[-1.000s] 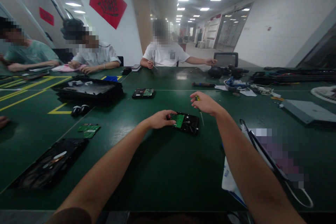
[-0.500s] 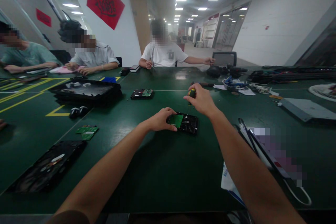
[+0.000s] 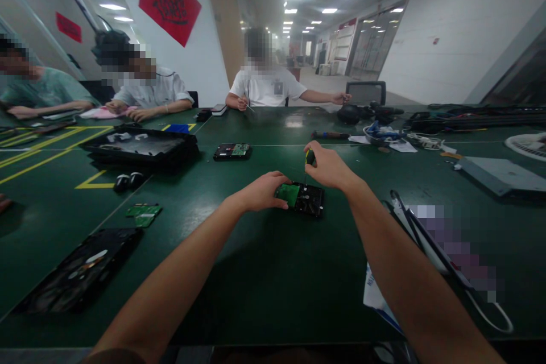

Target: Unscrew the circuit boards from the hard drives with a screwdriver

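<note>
A black hard drive [image 3: 307,201] with a green circuit board [image 3: 289,194] lies on the dark green table [image 3: 264,273] in front of me. My left hand [image 3: 260,190] grips its left edge, fingers curled over the board. My right hand [image 3: 326,168] is closed round the black and yellow handle of a small screwdriver [image 3: 310,156]. The screwdriver stands upright, its shaft pointing down at the far edge of the drive.
Another hard drive [image 3: 232,151] lies farther back. A black tray [image 3: 140,148] and loose green boards [image 3: 144,214] are at the left, an opened device [image 3: 81,270] near left. Papers and a cable [image 3: 447,261] lie right. Three people sit across the table.
My right hand turned the screwdriver from slanting off to the right to upright, and brought it down over the drive's far edge. The left hand stayed on the drive.
</note>
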`<move>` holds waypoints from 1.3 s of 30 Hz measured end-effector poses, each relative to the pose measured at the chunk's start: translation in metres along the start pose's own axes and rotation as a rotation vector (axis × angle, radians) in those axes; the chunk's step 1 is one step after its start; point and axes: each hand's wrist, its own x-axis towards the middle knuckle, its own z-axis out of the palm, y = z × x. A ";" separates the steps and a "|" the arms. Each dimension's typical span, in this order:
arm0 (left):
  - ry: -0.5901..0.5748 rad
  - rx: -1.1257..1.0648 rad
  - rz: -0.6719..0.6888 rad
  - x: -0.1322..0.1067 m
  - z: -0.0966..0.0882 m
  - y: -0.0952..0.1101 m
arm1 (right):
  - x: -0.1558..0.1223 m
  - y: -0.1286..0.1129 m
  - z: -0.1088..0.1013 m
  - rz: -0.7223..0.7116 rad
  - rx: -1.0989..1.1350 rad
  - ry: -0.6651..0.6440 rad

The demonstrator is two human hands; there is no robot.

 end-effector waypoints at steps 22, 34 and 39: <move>-0.026 0.024 0.003 0.003 0.013 -0.012 | 0.005 0.005 0.013 0.075 0.111 0.056; -0.056 0.059 0.009 0.003 0.011 -0.012 | 0.002 0.008 0.012 0.036 0.050 0.061; -0.115 0.068 0.038 0.001 0.008 -0.012 | 0.002 0.006 0.010 -0.025 0.086 0.055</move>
